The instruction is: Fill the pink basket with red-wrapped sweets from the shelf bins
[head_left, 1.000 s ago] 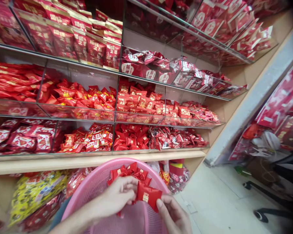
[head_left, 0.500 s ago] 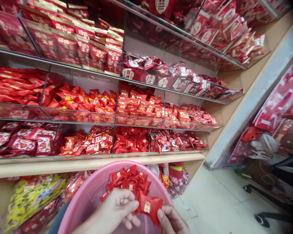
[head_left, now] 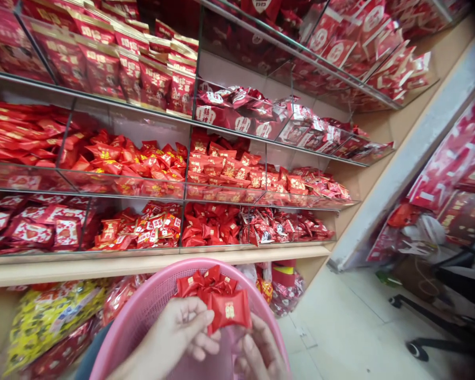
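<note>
A small red candy packet (head_left: 228,310) with a gold mark is held up over a pink plastic basket (head_left: 142,316). My left hand (head_left: 182,330) pinches the packet's left edge with fingers closed. Under the packet's right side sits my right hand (head_left: 261,353), its fingers curled against the wrapper. Several more red packets (head_left: 206,282) lie heaped at the basket's far side.
Glass shelves (head_left: 221,196) in front hold piles of red wrapped sweets in divided bins. A wooden ledge (head_left: 142,261) runs below them, with bagged goods (head_left: 51,316) underneath. To the right are a tiled floor (head_left: 348,327), a chair base (head_left: 431,316) and more red packaging.
The packet has been turned to face me and shifted slightly left and up between my hands. The view has tilted a little.
</note>
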A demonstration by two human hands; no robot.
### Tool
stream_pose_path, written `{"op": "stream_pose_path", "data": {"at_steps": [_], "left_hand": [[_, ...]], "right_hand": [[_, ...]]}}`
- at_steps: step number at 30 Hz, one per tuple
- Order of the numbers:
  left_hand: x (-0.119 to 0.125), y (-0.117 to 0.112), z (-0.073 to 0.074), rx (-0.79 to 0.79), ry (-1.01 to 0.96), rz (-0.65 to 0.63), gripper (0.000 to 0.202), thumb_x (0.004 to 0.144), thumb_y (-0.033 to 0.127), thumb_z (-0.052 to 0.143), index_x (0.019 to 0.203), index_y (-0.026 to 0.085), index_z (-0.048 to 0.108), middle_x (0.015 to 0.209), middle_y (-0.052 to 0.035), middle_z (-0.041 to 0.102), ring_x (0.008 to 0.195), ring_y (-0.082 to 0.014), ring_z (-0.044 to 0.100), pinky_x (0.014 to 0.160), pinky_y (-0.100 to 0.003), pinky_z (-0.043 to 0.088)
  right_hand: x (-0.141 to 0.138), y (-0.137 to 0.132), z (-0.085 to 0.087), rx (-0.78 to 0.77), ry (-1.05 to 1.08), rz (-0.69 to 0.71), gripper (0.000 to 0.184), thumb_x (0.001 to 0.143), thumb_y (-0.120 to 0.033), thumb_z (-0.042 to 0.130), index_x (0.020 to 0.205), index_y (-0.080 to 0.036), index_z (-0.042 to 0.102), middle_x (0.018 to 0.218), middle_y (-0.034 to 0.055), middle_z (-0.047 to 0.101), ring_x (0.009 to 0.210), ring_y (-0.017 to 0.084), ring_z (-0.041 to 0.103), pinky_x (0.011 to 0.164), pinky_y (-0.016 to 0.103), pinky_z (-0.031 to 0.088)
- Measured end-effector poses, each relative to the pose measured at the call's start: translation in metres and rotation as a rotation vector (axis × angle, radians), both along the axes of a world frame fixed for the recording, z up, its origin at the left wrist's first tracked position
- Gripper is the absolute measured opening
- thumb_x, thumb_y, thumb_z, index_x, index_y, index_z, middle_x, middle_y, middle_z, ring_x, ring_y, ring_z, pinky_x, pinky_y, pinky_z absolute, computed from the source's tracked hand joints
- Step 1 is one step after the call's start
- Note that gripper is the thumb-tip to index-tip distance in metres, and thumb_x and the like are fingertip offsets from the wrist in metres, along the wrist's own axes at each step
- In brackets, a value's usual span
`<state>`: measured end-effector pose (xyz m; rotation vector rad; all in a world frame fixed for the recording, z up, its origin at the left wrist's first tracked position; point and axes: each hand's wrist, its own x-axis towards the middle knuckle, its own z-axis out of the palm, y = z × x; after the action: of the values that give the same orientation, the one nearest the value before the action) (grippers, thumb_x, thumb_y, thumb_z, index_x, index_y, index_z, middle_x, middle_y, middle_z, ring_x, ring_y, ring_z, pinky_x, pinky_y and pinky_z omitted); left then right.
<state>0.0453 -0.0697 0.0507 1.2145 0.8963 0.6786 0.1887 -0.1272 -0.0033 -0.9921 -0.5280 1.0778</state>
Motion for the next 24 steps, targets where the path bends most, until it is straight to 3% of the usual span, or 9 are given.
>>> {"op": "stream_pose_path", "data": {"at_steps": [2,7,9,11,13,15,18,21,24], "left_hand": [[0.009,-0.002,0.003,-0.027,-0.035,0.029,0.035,0.068,0.048,0.064,0.067,0.016,0.052,0.062,-0.0028,0.069,0.055,-0.0133,0.066,0.049,-0.021,0.046],[0.020,-0.012,-0.004,-0.040,0.038,-0.096,0.031,0.069,0.045,0.061,0.067,0.016,0.052,0.060,-0.0029,0.066,0.056,-0.0159,0.066,0.050,-0.023,0.045],[0.005,-0.003,-0.010,0.086,0.186,-0.180,0.025,0.074,0.040,0.057,0.072,0.015,0.058,0.064,-0.0034,0.066,0.060,-0.0161,0.065,0.053,-0.025,0.045],[-0.019,0.013,-0.015,0.416,0.413,-0.118,0.021,0.079,0.033,0.050,0.080,0.016,0.062,0.068,-0.0027,0.067,0.067,-0.0173,0.064,0.061,-0.028,0.047],[-0.043,0.031,-0.021,0.722,0.689,-0.091,0.023,0.080,0.025,0.048,0.096,0.017,0.062,0.085,-0.0064,0.069,0.082,-0.0220,0.063,0.071,-0.034,0.047],[-0.056,0.042,-0.029,0.936,0.925,-0.197,0.039,0.077,0.018,0.051,0.116,0.012,0.055,0.111,-0.0158,0.063,0.105,-0.0279,0.056,0.086,-0.039,0.044],[-0.053,0.043,-0.048,1.085,1.206,-0.411,0.056,0.074,0.019,0.060,0.128,0.011,0.045,0.134,-0.0209,0.046,0.121,-0.0325,0.044,0.093,-0.043,0.040],[-0.038,0.036,-0.069,1.142,1.387,-0.514,0.061,0.072,0.020,0.063,0.129,0.011,0.044,0.129,-0.0220,0.052,0.109,-0.0344,0.054,0.085,-0.046,0.045],[-0.028,0.032,-0.082,1.153,1.463,-0.512,0.055,0.074,0.016,0.061,0.127,0.009,0.048,0.123,-0.0252,0.055,0.103,-0.0357,0.057,0.082,-0.050,0.044]], "right_hand": [[-0.011,0.002,0.000,-0.005,0.147,0.025,0.046,0.052,-0.044,0.080,0.087,-0.019,0.065,0.077,0.0052,0.067,0.062,0.016,0.060,0.048,0.023,0.046],[-0.015,0.004,0.003,-0.055,0.306,0.085,0.030,0.060,-0.042,0.077,0.069,-0.016,0.064,0.057,0.0013,0.064,0.058,0.015,0.061,0.054,0.026,0.049],[-0.005,0.002,0.005,-0.086,0.331,0.047,0.030,0.057,-0.040,0.079,0.069,-0.016,0.065,0.064,0.0027,0.067,0.063,0.016,0.064,0.056,0.025,0.051],[0.007,-0.001,0.004,-0.110,0.358,0.013,0.030,0.055,-0.036,0.081,0.072,-0.017,0.065,0.070,0.0023,0.070,0.065,0.015,0.065,0.057,0.023,0.052],[0.018,-0.003,0.000,-0.124,0.350,-0.003,0.029,0.055,-0.033,0.081,0.075,-0.019,0.066,0.070,0.0001,0.070,0.062,0.012,0.065,0.056,0.021,0.052],[0.027,-0.004,-0.006,-0.119,0.305,-0.005,0.028,0.057,-0.033,0.080,0.077,-0.020,0.066,0.071,-0.0003,0.070,0.060,0.011,0.064,0.055,0.020,0.052],[0.034,-0.005,-0.016,-0.127,0.268,-0.008,0.027,0.059,-0.033,0.079,0.078,-0.020,0.066,0.072,0.0002,0.071,0.059,0.012,0.064,0.055,0.021,0.053],[0.037,-0.006,-0.020,-0.160,0.301,-0.030,0.026,0.059,-0.032,0.079,0.078,-0.021,0.066,0.071,-0.0002,0.071,0.056,0.011,0.064,0.053,0.020,0.053],[0.040,-0.007,-0.021,-0.162,0.336,-0.061,0.026,0.057,-0.030,0.081,0.076,-0.020,0.066,0.071,0.0015,0.072,0.051,0.010,0.062,0.046,0.018,0.050]]}}
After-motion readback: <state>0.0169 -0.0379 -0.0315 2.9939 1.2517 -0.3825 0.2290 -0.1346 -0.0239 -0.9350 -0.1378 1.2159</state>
